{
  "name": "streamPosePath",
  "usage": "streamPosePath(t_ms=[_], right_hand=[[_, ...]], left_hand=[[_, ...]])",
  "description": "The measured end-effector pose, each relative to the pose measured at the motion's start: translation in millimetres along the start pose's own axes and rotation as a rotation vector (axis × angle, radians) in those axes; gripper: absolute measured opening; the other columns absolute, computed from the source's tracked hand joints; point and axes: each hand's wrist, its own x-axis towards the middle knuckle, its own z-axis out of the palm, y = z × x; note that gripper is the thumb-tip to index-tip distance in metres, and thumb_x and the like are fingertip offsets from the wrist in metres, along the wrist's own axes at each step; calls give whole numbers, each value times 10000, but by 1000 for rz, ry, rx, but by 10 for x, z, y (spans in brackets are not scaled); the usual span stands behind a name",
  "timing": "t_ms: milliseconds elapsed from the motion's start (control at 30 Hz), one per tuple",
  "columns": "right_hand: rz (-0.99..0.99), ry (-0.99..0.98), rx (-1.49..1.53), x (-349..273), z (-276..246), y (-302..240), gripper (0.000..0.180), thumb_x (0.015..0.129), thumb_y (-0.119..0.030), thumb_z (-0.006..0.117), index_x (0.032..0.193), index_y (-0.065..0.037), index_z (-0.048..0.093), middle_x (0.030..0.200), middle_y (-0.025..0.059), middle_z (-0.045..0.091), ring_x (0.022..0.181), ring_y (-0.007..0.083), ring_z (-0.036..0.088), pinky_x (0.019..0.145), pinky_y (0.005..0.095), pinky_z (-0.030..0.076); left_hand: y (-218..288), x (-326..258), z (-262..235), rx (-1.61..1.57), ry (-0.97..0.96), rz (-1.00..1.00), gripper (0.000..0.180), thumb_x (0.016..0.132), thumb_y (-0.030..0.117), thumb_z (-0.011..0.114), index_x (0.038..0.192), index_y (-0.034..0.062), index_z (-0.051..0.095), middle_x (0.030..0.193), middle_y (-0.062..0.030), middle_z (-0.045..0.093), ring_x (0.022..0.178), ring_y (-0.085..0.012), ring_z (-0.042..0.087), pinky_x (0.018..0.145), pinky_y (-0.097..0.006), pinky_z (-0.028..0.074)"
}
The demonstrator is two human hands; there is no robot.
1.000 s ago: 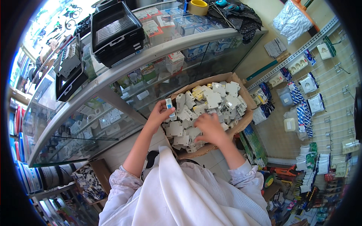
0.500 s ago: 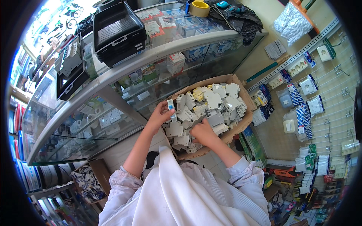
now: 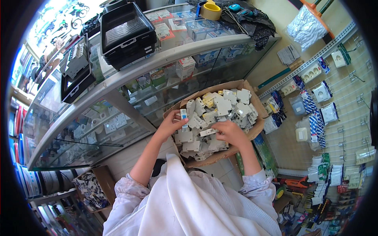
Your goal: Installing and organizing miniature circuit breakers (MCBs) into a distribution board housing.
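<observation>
Head view, sole entry: left hand (image 3: 170, 125), grasping a small pale module with a blue mark (image 3: 183, 113) between thumb and fingers; the module stood roughly upright with its marked face uncovered (presumably so that the face could be seen); right hand (image 3: 231, 133), pinching a slim white module (image 3: 208, 132) at its right end, which left most of its length clear of the fingers; both pieces were at the fingertips, over or beside the pile, a hold that probably suited their small size.

Between and beyond the hands: loose modules (image 3: 223, 106), white, grey and yellowish, heaped at all angles; around them, an open cardboard box (image 3: 258, 101), whose walls likely kept the heap from spreading; ahead of the left hand, a glass-fronted counter (image 3: 118, 78), bearing stacked black trays (image 3: 126, 27), nested perhaps to save room; ahead of both hands, a yellow tape roll (image 3: 210, 15); to the right hand's right, packaged sockets (image 3: 330, 113), hung on a wall grid (image 3: 354, 118), apparently for display.
</observation>
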Motion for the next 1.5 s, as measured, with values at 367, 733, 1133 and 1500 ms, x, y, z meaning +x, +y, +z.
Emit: streamPosePath(t_ms=[367,733,1133,1500], right_hand=[[224,361,261,-202,-246,-15,280,682,6,638,960,-21,653,957,103,657,657,123,618,636,265,505],[427,454,242,-218,-132,132,240,719,-24,621,958,-14,649,838,93,651,624,123,605,594,255,476],[544,771,100,-179,-111,65,398,772,-109,658,1141,-7,550,1114,150,546,877,218,626,707,315,483],[215,-313,-510,-251,39,-157,411,536,-214,805,928,-214,683,1313,25,386,1283,330,242,1056,546,153]], left_hand=[[60,105,140,166,-15,27,773,766,449,680,1264,-73,406,997,-122,578,861,-165,565,758,-287,465],[84,145,316,506,-14,94,803,764,476,658,1299,-45,364,1194,-280,512,1083,-354,542,909,-381,432],[-94,262,298,630,82,272,641,780,315,659,1259,-25,403,1201,-235,499,1102,-345,509,938,-385,411],[-115,214,308,740,77,356,567,762,226,672,1228,-6,447,1229,-184,483,1143,-337,464,968,-380,383]])
